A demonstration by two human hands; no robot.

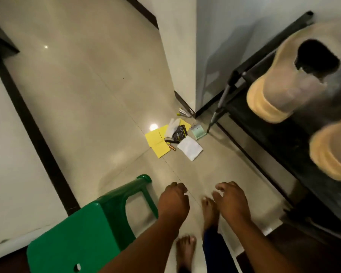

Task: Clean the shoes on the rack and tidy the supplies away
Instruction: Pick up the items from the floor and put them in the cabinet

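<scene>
Bare forearms, bare feet, dark-blue trouser leg (211,245)

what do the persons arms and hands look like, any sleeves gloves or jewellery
Both arms are bare as far as the frame shows, with no sleeves in view. The left hand and the right hand wear no gloves, and no rings, watch or bracelets show. The picture is slightly blurred, so finer marks cannot be told.
</scene>
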